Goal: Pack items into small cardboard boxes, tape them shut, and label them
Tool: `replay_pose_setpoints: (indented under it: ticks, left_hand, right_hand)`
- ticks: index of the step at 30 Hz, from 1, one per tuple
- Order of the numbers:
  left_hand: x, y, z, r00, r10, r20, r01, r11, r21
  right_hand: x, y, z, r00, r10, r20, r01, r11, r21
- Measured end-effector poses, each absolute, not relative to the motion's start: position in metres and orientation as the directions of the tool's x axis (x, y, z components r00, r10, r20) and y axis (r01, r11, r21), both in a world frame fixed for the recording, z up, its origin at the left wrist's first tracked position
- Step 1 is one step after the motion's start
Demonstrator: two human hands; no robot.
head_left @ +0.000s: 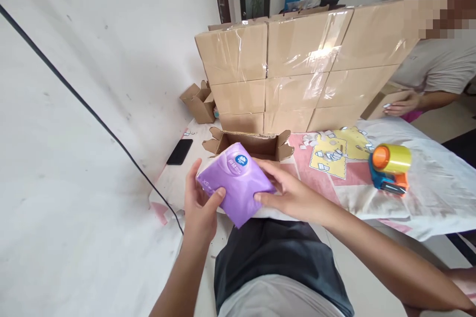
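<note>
A purple tissue pack (pixel 241 185) with a blue round logo is held tilted in front of my body. My left hand (pixel 203 203) grips its left side, thumb on the front face. On the opposite side, my right hand (pixel 288 190) pinches the pack's right corner between thumb and fingers. Just beyond the pack stands an open cardboard box (pixel 260 146) with its end flaps folded outward. The pack hides part of the box's near side, and the inside looks dark.
Taped cardboard boxes (pixel 297 59) are stacked like a wall behind. A smaller open box (pixel 201 104) and a black phone (pixel 180 152) lie at left. To the right sits a tape dispenser (pixel 390 168). A co-worker's hand (pixel 403 104) holds another box (pixel 383 100). A black cable (pixel 92 109) runs along the wall.
</note>
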State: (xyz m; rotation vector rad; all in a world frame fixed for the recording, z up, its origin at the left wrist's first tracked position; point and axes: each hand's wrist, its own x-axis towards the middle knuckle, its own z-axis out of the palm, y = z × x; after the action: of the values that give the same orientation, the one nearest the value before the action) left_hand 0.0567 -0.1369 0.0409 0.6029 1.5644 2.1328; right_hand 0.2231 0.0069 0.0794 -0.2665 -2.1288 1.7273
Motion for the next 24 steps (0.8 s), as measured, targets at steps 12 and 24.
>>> replay_pose_setpoints:
  ticks: [12, 24]
  left_hand:
    - [0.099, -0.117, 0.038, -0.924, 0.382, 0.035, -0.140, -0.420, 0.897]
    - [0.071, -0.120, 0.030, -0.619, 0.535, 0.575, 0.481, -0.321, 0.816]
  right_hand:
    - [0.215, -0.018, 0.095, -0.892, 0.333, 0.307, 0.174, 0.878, -0.447]
    - [0.238, 0.026, 0.124, -0.711, 0.523, 0.471, 0.155, 0.769, -0.620]
